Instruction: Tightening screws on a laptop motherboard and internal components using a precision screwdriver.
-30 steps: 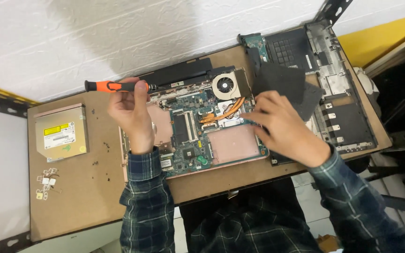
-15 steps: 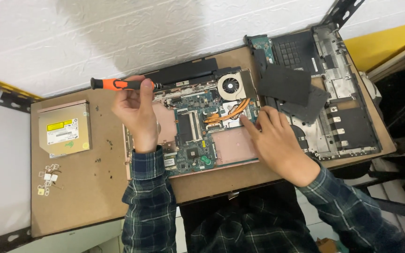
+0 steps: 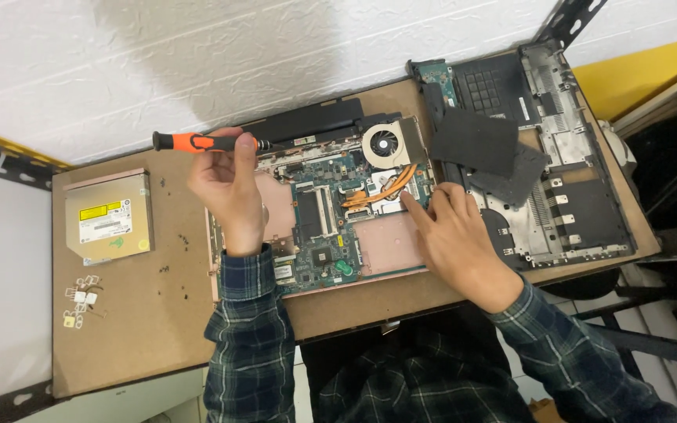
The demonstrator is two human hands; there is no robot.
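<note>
Head view: the left hand (image 3: 227, 184) is gripping an orange-handled screwdriver (image 3: 205, 142), its shaft lying level and pointing right over the opened laptop base (image 3: 319, 215). The right hand (image 3: 457, 235) is holding nothing, fingers spread and pressing the board just beside the copper heat pipes (image 3: 381, 186), nearer them than the left.

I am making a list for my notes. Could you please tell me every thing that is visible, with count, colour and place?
screwdriver: one, orange and black, in the left hand, above the board
laptop board: one, green, table centre
fan: one, silver, top of the board
copper pipes: a few, orange, below the fan
laptop shell: one, grey, right
black pads: two, on the shell
disc drive: one, silver, left
small brackets: several, pale, lower left
table: one, brown
left hand: holds the screwdriver
right hand: finger on the board
</note>
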